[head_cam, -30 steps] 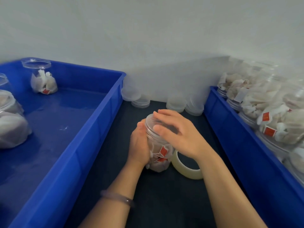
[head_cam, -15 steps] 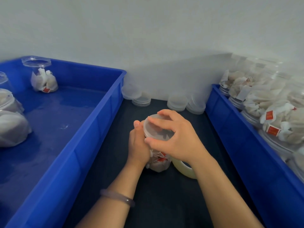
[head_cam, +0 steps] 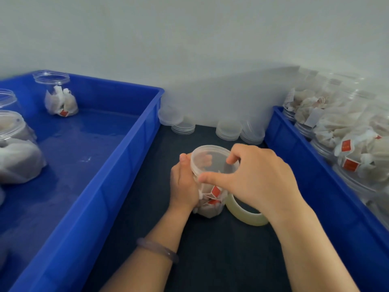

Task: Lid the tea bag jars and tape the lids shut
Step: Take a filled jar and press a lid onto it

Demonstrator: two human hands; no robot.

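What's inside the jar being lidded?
Tea bags with red tags show low in the jar. The left hand, and the right hand on the lid, cover the rest.

Clear plastic jar [head_cam: 210,197], glossy blue crate [head_cam: 117,165]

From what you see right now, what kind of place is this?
Probably a small packing station: blue crates hold tea bag jars, spare lids are stacked by the wall, tape lies ready.

Your light's soft and flat, a bit dim and bluish, throwing a faint grey shadow on the wall [head_cam: 231,89] behind the spare lids [head_cam: 228,129]. There's a mild sheen on the left bin [head_cam: 88,135] floor, and the jars [head_cam: 347,142] at your right edge look smeared and stretched.
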